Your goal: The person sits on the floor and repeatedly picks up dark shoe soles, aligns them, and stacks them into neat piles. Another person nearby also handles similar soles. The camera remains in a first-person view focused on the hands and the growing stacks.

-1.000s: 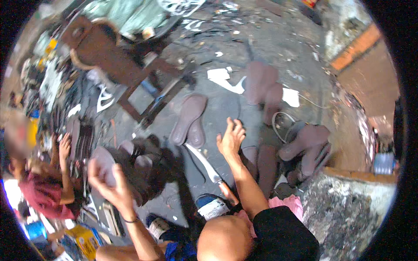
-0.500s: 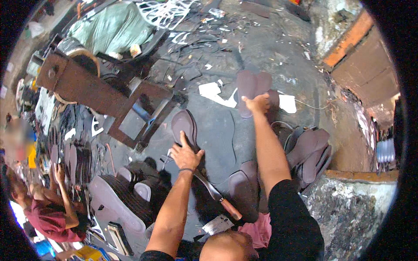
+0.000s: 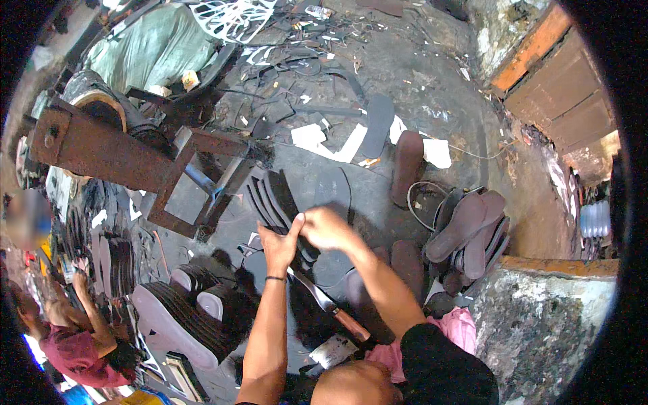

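Observation:
A small stack of dark shoe soles (image 3: 277, 196) is tilted up on edge, its layers fanned slightly apart. My left hand (image 3: 278, 246) grips the near end of the stack, thumb up along its side. Close against that thumb, my right hand (image 3: 331, 228) has its fingers curled in at the stack's right edge; its fingertips are partly hidden. A flat grey sole shape (image 3: 334, 185) lies on the floor just beyond my right hand. Below my hands rests a long metal tool with a wooden handle (image 3: 352, 325).
Thick stacked soles (image 3: 179, 320) stand at the left, more soles (image 3: 466, 229) at the right. Farther off lie a brown sole (image 3: 408, 169), a grey sole (image 3: 378, 125) and white scraps (image 3: 308, 137). A rusty metal frame (image 3: 155, 169) stands at left. A person (image 3: 81, 344) sits far left.
My right hand has left the brown soles at the far right and come over to my left hand. The soles under my left hand are now raised on edge, gripped instead of lying flat.

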{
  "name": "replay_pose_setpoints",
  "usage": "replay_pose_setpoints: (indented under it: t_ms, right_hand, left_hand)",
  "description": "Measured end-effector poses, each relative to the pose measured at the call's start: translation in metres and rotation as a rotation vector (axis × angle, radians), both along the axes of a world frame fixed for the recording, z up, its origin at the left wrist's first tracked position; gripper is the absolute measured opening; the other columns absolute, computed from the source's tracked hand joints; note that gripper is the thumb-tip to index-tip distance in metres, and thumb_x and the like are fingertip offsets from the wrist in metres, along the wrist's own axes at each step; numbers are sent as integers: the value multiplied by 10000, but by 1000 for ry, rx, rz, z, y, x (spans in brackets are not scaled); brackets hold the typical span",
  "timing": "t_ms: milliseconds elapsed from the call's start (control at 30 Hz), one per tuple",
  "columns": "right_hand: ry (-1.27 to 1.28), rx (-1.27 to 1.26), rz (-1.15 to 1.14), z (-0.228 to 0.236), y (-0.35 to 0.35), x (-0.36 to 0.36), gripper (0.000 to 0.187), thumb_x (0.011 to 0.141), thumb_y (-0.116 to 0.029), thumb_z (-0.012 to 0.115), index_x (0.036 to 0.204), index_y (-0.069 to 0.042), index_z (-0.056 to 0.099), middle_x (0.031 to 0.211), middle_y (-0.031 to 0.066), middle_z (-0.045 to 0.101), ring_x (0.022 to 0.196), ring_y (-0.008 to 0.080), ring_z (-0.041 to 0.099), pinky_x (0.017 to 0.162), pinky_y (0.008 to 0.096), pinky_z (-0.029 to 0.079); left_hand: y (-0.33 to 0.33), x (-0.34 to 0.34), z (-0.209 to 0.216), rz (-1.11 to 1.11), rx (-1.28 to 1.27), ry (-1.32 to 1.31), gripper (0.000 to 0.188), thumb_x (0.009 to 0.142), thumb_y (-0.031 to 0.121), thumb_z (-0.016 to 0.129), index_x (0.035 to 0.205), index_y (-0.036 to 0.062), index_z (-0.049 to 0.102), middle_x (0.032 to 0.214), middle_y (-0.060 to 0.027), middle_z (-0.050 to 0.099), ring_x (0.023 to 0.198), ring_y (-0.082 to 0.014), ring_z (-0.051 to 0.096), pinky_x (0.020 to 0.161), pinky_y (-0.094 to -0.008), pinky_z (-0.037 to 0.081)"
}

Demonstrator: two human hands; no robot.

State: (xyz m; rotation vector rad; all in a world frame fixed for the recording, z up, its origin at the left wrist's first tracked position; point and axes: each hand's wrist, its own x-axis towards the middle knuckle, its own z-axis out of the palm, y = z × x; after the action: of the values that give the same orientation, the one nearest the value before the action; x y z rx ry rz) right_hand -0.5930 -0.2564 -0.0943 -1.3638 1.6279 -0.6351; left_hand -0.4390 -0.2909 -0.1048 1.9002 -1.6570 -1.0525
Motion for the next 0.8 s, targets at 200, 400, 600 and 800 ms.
replay_pose_setpoints:
  t_ms: [200,400,600,800]
  right_hand:
    - [868,-123,-911,-50,-69,-172,569,825,-348,781,1247,-17,590,1362,193,495,1223,401,495,989,496,437]
    - [-88,-543,-865,-60,-21,-119,605,780,-136,732,1339,-19,531,1324,207,565,1268,366,513,1083,453,408]
    - [226,61,-253,5,37,42,976,839,-478,703,1537,58,282,1426,270,482,1323,402,464,1119,497,351]
    - [591,-32,-254,5,-3,68,1186,634,-389,892,1504,90,243,1282,202,521,1197,359,512,1012,469,409]
  left_hand:
    - [9,-12,-43,-126,-195,5,1149,701,270,862,1443,-248,154,1495,-409,306,1439,-474,307,1224,-425,238]
    - [14,10,-9,24,-47,211,1096,743,233,861,1474,-168,149,1453,-388,393,1389,-448,403,1176,-443,308]
    - [21,50,-20,82,505,962,1122,900,773,500,1588,-38,144,1617,-196,300,1516,-334,218,1217,-494,194]
    - [-28,39,90,-270,-161,237,669,1028,509,491,1472,9,483,1526,-203,468,1455,-346,381,1197,-470,269]
